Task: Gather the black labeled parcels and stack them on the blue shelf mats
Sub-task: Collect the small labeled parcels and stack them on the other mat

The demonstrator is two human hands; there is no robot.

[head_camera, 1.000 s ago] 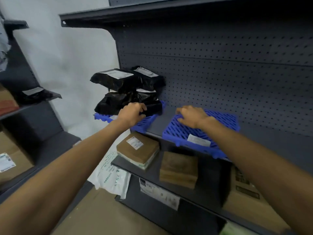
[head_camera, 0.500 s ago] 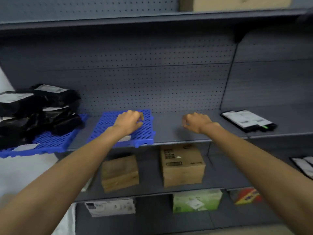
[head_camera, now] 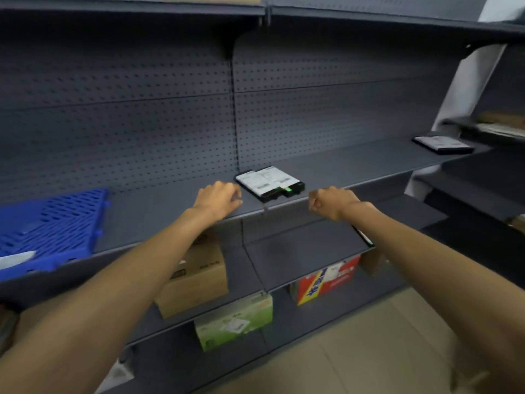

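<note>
A flat black parcel with a white label (head_camera: 270, 183) lies on the grey shelf (head_camera: 170, 211), near its front edge. My left hand (head_camera: 218, 199) hovers just left of it, fingers loosely curled and holding nothing. My right hand (head_camera: 331, 201) is just right of the parcel, in front of the shelf edge, curled into a loose fist with nothing in it. A second black labeled parcel (head_camera: 443, 144) lies far right on the same shelf. A blue shelf mat (head_camera: 54, 223) sits at the far left, with a white label on its front part.
Below are cardboard boxes (head_camera: 196, 274), a red box (head_camera: 326, 280) and a green box (head_camera: 235, 322) on lower shelves. Another flat parcel's edge (head_camera: 365, 237) shows under my right forearm. A side rack (head_camera: 494, 129) stands at the right. Tan floor lies below.
The view has swung right along the shelf. The stacked parcels left the frame, the blue mat slid to the left edge, and both hands now flank the flat parcel.
</note>
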